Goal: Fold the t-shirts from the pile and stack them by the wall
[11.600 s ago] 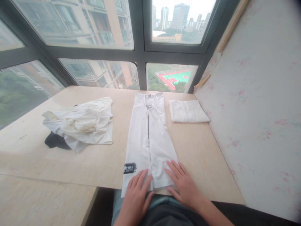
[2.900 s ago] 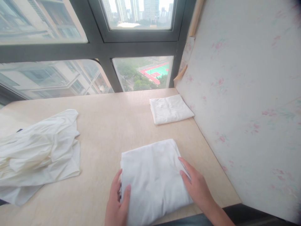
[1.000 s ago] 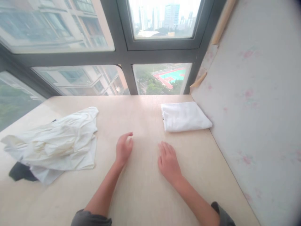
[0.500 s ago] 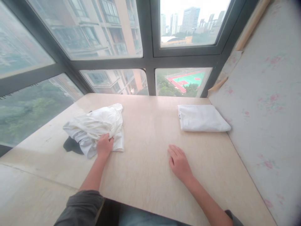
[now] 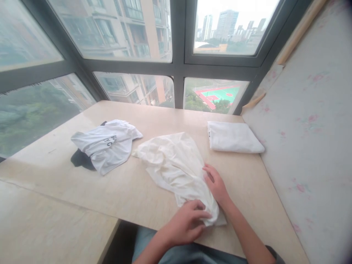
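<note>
A crumpled cream garment [image 5: 173,165] lies across the middle of the wooden table [image 5: 137,190], stretching from centre to the near edge. My left hand [image 5: 187,222] grips its near end at the table's front edge, fingers curled into the cloth. My right hand [image 5: 217,185] pinches the same garment's right side just beyond. A neatly folded white stack [image 5: 233,137] sits at the back right by the wall.
A crumpled white T-shirt with black lettering [image 5: 106,145] lies at the left over a dark garment [image 5: 79,161]. Windows run along the table's far side. A flowered wall [image 5: 308,128] bounds the right. A lower board [image 5: 49,231] adjoins at the front left.
The cream garment was pulled off the left pile to the table's middle. My left hand moved with it to the near edge, and my right hand, flat before, now grips its side.
</note>
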